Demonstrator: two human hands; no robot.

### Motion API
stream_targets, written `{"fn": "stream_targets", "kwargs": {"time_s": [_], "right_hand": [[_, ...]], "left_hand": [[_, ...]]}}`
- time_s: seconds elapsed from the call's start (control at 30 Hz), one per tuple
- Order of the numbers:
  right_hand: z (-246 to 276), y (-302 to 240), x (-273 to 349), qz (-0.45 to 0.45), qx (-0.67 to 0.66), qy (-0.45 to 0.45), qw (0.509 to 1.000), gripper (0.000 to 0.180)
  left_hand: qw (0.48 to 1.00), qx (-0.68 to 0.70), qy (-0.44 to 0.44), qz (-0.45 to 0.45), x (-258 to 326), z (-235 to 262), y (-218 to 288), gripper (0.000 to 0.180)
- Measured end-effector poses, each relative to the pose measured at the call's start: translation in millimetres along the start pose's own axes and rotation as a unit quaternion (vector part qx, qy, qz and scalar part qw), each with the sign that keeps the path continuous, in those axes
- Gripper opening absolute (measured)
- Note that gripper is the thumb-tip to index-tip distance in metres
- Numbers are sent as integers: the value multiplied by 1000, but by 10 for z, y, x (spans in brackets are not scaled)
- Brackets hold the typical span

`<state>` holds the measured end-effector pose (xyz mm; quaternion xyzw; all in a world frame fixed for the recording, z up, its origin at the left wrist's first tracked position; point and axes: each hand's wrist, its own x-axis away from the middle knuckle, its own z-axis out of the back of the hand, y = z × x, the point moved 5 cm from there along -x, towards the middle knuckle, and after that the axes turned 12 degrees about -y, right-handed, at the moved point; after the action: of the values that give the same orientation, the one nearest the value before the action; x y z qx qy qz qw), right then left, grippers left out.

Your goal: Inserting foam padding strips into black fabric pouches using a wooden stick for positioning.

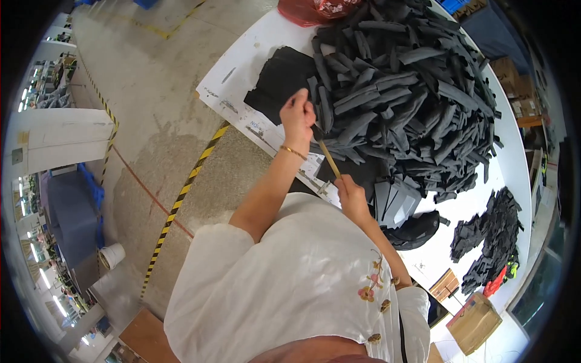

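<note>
The fingers (346, 181) of the right hand (351, 195) are closing around the lower end of a thin wooden-handled brush (328, 158), which is slanting up toward the left hand (298, 116). That hand's fingers are pinching a dark strip (317, 106) at the near edge of the big heap of black strips (411, 91), seemingly steadying it so the brush's dark head can be reaching it. Both hands are working over the near rim of the white table (242, 66), close to the body. A flat black sheet (281, 75) is lying left of the heap. A stack of grey cut pieces (393, 202) is sitting just right of the right hand, and a smaller black pile (493, 233) is lying well apart. A red plastic bag (315, 9) is resting at the far edge; a brown cardboard box (475, 323) is standing lower right. Yellow-and-black hazard tape (181, 199) is running across the floor.
</note>
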<state>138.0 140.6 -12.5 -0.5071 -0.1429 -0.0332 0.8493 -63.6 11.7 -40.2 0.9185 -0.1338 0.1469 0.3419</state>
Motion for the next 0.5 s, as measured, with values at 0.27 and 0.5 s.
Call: {"fn": "stream_targets", "kwargs": {"time_s": [0.27,0.5], "right_hand": [[640,-355,1003,5,6,-126,992,9],[772,-184,167,-109,-136,71,982,20]], "left_hand": [[999,48,-15,-17,-727,336,362,16],[983,-102,95,117,-397,320,-145,28]]}}
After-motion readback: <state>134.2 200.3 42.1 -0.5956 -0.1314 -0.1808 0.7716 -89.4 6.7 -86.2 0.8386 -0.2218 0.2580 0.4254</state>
